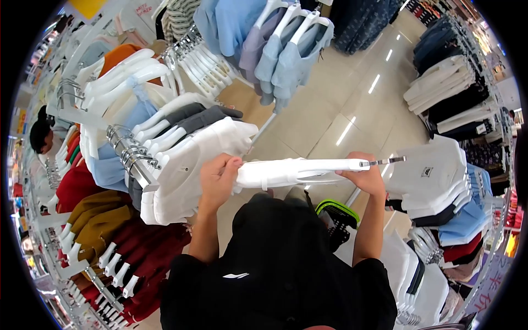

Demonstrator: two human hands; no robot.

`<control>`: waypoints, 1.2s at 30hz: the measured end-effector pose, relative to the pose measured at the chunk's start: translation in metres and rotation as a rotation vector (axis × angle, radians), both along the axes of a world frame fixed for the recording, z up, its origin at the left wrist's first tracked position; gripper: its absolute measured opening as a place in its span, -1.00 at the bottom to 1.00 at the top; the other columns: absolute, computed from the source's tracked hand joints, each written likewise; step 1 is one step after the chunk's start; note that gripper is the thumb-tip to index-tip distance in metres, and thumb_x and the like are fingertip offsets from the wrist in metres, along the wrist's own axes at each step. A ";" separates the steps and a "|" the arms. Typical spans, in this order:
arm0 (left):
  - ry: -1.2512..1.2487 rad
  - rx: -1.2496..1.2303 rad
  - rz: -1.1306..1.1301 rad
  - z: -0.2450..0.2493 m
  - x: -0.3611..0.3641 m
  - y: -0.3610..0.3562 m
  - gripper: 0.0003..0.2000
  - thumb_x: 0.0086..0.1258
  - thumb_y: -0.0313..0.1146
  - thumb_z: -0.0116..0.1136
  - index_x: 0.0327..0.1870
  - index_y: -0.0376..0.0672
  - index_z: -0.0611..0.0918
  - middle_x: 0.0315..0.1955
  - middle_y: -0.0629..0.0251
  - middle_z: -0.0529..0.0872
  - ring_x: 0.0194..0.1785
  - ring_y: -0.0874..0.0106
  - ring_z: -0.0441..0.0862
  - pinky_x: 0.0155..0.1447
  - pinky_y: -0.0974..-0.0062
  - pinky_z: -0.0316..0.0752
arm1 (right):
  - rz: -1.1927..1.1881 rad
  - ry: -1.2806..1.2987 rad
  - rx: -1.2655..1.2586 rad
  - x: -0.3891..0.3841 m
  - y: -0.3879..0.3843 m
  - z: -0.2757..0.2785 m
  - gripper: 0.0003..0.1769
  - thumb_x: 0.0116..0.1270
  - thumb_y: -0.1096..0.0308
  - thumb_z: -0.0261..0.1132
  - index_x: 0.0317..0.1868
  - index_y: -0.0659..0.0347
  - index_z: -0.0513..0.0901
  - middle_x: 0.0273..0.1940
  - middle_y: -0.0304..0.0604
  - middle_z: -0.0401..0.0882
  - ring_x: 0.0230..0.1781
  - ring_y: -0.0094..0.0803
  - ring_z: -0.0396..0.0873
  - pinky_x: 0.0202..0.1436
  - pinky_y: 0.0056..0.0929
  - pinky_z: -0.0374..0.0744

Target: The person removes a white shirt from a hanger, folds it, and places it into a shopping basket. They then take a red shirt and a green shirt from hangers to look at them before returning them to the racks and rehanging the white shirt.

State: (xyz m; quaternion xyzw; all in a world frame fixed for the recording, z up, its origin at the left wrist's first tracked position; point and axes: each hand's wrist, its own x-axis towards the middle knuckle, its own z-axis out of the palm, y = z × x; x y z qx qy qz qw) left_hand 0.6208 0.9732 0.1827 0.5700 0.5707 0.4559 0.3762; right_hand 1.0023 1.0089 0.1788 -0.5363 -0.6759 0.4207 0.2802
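Across a pale tiled floor lined with clothing racks, a shopper in a black shirt stands over a single white garment, held out level on a white hanger between two bare hands. On the left side, dark red garments hang beside mustard garments, and white tops fill the near end of a metal rail, just beside the left hand. Behind them on the same rail are dark grey garments on white hangers. Light blue tops hang farther up the aisle, next to a lilac top. On the right side, another group of white tops hangs near the right hand, with light blue garments close by. Below the outstretched garment, partly hidden by the black shirt, sits a black item with a bright green rim. At the far left, another person is partly visible behind the racks. The left hand is closed around one end of the white garment; the right hand grips the hanger near its metal hook, which points away to the right, touching no rail.
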 end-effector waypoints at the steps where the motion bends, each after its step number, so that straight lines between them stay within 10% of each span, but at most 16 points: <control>1: -0.011 -0.005 0.055 0.002 0.002 0.000 -0.82 0.54 -0.41 0.16 -0.26 -0.34 0.69 -0.46 0.39 0.67 -0.36 0.65 0.49 -0.26 0.63 0.39 | 0.013 0.009 0.021 0.004 0.006 -0.003 -0.70 0.07 0.35 0.67 -0.44 0.30 0.69 -0.50 -0.21 0.62 -0.48 -0.48 0.51 -0.42 -0.41 0.45; 17: -0.534 0.121 0.686 0.018 0.063 0.009 -0.67 0.64 -0.27 0.10 -0.44 -0.18 0.55 -0.47 0.55 0.50 -0.39 0.69 0.31 -0.25 0.67 0.25 | 0.030 0.117 0.020 0.128 0.058 -0.054 -0.66 0.04 0.23 0.70 -0.36 0.25 0.75 -0.43 -0.20 0.66 -0.42 -0.43 0.59 -0.34 -0.33 0.55; 26: -0.144 -0.193 0.252 0.028 0.135 -0.038 -0.81 0.54 -0.39 0.18 -0.31 -0.27 0.70 -0.39 0.46 0.69 -0.25 0.67 0.52 -0.09 0.64 0.42 | 0.043 0.807 -0.038 0.123 0.080 -0.120 -0.58 0.14 0.14 0.65 -0.19 0.20 0.66 -0.41 -0.29 0.64 -0.19 -0.40 0.63 -0.02 -0.28 0.61; 28: -0.123 -0.266 0.208 0.023 0.149 -0.054 -0.85 0.51 -0.39 0.24 -0.26 -0.29 0.72 -0.38 0.45 0.72 -0.24 0.67 0.53 -0.10 0.63 0.44 | 0.128 1.034 0.047 0.105 0.090 -0.092 -0.54 0.37 0.02 0.43 -0.53 0.04 0.43 -0.53 -0.31 0.42 -0.32 -0.37 0.42 0.09 -0.23 0.40; 36: -0.027 -0.306 0.332 0.020 0.168 -0.121 -0.81 0.46 -0.34 0.33 -0.26 -0.33 0.72 -0.45 0.40 0.71 -0.32 0.66 0.51 -0.19 0.59 0.45 | 0.362 1.411 -0.328 0.044 0.119 -0.070 -0.58 0.47 0.13 0.33 -0.47 0.04 0.33 -0.60 -0.38 0.19 -0.55 -0.47 0.28 -0.24 -0.38 0.40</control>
